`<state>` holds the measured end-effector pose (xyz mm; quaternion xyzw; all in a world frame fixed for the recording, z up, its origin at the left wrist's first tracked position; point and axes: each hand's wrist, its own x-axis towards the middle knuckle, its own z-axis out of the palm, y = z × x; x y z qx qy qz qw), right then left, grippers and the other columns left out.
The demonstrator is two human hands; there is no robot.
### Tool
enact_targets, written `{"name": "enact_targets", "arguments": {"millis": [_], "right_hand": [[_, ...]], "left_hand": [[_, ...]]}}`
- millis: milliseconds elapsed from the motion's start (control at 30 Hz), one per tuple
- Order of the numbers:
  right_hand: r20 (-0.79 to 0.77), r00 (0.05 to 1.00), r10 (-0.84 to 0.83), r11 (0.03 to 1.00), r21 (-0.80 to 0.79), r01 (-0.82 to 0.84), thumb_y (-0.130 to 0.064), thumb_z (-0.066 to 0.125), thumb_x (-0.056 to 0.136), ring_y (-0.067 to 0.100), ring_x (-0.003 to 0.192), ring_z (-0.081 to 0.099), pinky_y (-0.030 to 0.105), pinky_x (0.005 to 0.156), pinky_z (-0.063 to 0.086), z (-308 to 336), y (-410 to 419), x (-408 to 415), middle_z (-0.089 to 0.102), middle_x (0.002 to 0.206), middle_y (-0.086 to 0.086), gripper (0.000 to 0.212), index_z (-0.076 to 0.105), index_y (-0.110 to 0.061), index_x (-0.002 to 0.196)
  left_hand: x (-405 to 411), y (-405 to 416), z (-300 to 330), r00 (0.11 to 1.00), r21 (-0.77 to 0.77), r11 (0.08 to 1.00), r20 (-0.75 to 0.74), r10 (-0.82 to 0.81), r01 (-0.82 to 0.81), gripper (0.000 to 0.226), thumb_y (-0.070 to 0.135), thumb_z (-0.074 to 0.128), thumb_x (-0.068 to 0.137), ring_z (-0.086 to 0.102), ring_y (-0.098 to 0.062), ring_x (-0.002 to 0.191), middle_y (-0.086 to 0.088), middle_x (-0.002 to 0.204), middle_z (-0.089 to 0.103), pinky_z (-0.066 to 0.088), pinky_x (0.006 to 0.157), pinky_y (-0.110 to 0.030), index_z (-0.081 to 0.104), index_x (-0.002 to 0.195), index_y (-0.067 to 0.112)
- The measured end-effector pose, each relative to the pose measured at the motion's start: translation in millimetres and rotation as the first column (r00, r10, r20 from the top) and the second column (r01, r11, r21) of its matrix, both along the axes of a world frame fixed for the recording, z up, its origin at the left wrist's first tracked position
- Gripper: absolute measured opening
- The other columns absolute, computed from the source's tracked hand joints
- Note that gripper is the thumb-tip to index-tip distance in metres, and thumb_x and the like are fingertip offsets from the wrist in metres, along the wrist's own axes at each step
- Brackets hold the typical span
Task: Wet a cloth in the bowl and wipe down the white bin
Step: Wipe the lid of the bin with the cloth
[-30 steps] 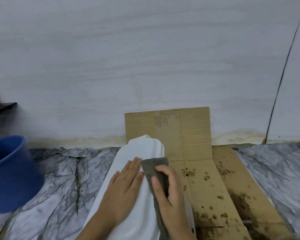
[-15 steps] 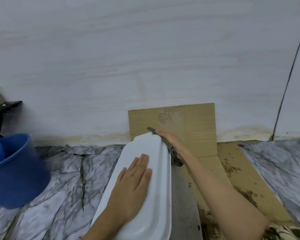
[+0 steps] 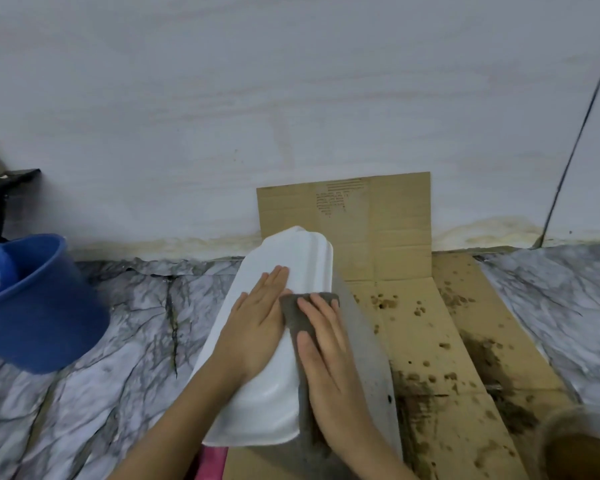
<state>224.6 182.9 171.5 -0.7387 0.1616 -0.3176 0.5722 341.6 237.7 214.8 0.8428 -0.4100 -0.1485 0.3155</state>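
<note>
Both hands on the white bin (image 3: 291, 258), which lies on its side on stained cardboard (image 3: 426, 327) near the wall. My left hand (image 3: 253, 327) is flat, fingers straight, pressing the top face to steady it. My right hand (image 3: 326, 355) is flat too, fingers straight over the grey cloth (image 3: 293, 313), pressing it against the bin's right edge, mid-length, thumb lying on the cloth.

Change: half a second ago my right arm was stretched out with the cloth at the bin's far end by the cardboard flap; now it's pulled back to the middle. A second ago it sat about where it is now, so that's one full out-and-back stroke along the edge. Left hand barely shifted across all frames. Bin hasn't moved.

Meaning for the task: wiping is underway, right edge getting covered; I'd guess the top face under my left hand isn't done yet. Can't tell how wet the cloth is.

Blue bucket (image 3: 39, 306) at left on the marble-pattern floor (image 3: 136, 341), well apart from the bin. Brownish bowl (image 3: 579, 445), blurred, at lower right corner.
</note>
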Motion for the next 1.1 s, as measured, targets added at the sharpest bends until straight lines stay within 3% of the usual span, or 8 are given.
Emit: {"name": "enact_targets", "arguments": {"millis": [200, 400, 500, 667, 800, 933, 1033, 1100], "right_hand": [[-0.120, 0.993, -0.012, 0.960, 0.277, 0.045, -0.029, 0.036, 0.102, 0.009, 0.144, 0.016, 0.035, 0.119, 0.015, 38.6, -85.4, 54.0, 0.014, 0.159, -0.007, 0.053, 0.017, -0.022, 0.151], [-0.050, 0.999, -0.019, 0.986, 0.165, 0.027, -0.052, 0.037, 0.096, -0.022, 0.132, 0.009, 0.020, 0.109, 0.014, 5.4, -10.9, -1.1, 0.006, 0.149, -0.039, 0.054, 0.014, -0.051, 0.145], [0.014, 1.000, -0.016, 0.996, 0.082, 0.015, -0.064, 0.030, 0.091, -0.021, 0.135, -0.002, 0.018, 0.109, 0.012, -0.5, 22.4, -21.8, 0.001, 0.141, -0.051, 0.046, 0.016, -0.065, 0.135], [-0.051, 0.999, -0.004, 0.997, 0.071, 0.008, -0.041, 0.027, 0.102, -0.007, 0.142, -0.006, 0.023, 0.117, 0.004, 13.7, -32.9, 34.2, 0.008, 0.148, -0.037, 0.043, 0.025, -0.040, 0.144], [-0.067, 0.997, -0.048, 0.986, 0.157, 0.058, -0.031, 0.027, 0.104, 0.012, 0.143, 0.020, 0.038, 0.119, 0.017, 11.5, -103.6, 96.1, 0.028, 0.153, -0.003, 0.044, 0.034, -0.020, 0.145], [-0.173, 0.979, -0.105, 0.968, 0.207, 0.140, -0.039, 0.022, 0.100, 0.019, 0.113, 0.049, 0.040, 0.100, 0.038, -25.5, -119.9, 103.6, 0.058, 0.114, -0.002, 0.037, 0.057, -0.027, 0.100], [-0.356, 0.924, -0.136, 0.962, 0.178, 0.210, -0.041, 0.016, 0.103, 0.014, 0.146, 0.012, 0.040, 0.119, 0.014, -69.8, -98.5, 68.2, 0.026, 0.155, -0.007, 0.048, 0.032, -0.027, 0.146], [-0.405, 0.904, -0.135, 0.962, 0.166, 0.218, -0.047, 0.014, 0.101, 0.008, 0.146, -0.008, 0.036, 0.121, 0.003, -87.4, -69.3, 40.1, 0.002, 0.159, -0.016, 0.053, 0.008, -0.032, 0.151]], "left_hand": [[-6.1, -14.9, 2.9, 1.000, 0.019, 1.000, 0.001, 0.024, -0.024, 0.048, 0.040, 0.022, 0.103, 0.003, 0.002, 0.144, 0.019, 0.157, 0.009, 0.000, 0.121, -0.036, 0.014, 0.150, 0.033], [-2.2, -9.6, 0.2, 0.999, -0.002, 0.999, -0.016, 0.037, -0.037, 0.048, 0.039, 0.024, 0.103, 0.003, 0.004, 0.144, 0.020, 0.157, 0.011, -0.001, 0.121, -0.034, 0.016, 0.149, 0.035], [1.5, -6.1, -0.1, 0.999, -0.004, 0.999, -0.027, 0.039, -0.039, 0.048, 0.041, 0.024, 0.102, 0.003, 0.005, 0.143, 0.022, 0.156, 0.011, 0.001, 0.121, -0.035, 0.016, 0.149, 0.037], [3.2, -3.6, 4.4, 0.997, -0.041, 0.998, -0.057, 0.050, -0.053, 0.044, 0.036, 0.027, 0.103, 0.008, 0.005, 0.143, 0.022, 0.155, 0.014, 0.005, 0.121, -0.037, 0.019, 0.146, 0.039], [2.2, -1.5, 8.2, 0.997, -0.010, 0.998, -0.050, 0.062, -0.063, 0.045, 0.041, 0.026, 0.102, 0.007, 0.009, 0.141, 0.027, 0.153, 0.012, 0.002, 0.121, -0.032, 0.018, 0.146, 0.042], [2.3, 2.6, 12.7, 0.994, -0.018, 0.997, -0.084, 0.072, -0.073, 0.047, 0.040, 0.028, 0.102, 0.010, 0.009, 0.140, 0.027, 0.152, 0.015, 0.002, 0.118, -0.022, 0.020, 0.148, 0.039], [4.7, 9.6, 13.8, 0.989, -0.026, 0.996, -0.117, 0.085, -0.088, 0.047, 0.040, 0.028, 0.102, 0.011, 0.008, 0.141, 0.027, 0.153, 0.016, 0.003, 0.118, -0.023, 0.020, 0.148, 0.038], [6.3, 12.2, 13.2, 0.987, -0.031, 0.995, -0.134, 0.092, -0.097, 0.047, 0.040, 0.028, 0.102, 0.012, 0.007, 0.141, 0.027, 0.153, 0.017, 0.004, 0.121, -0.029, 0.020, 0.148, 0.039]]}}
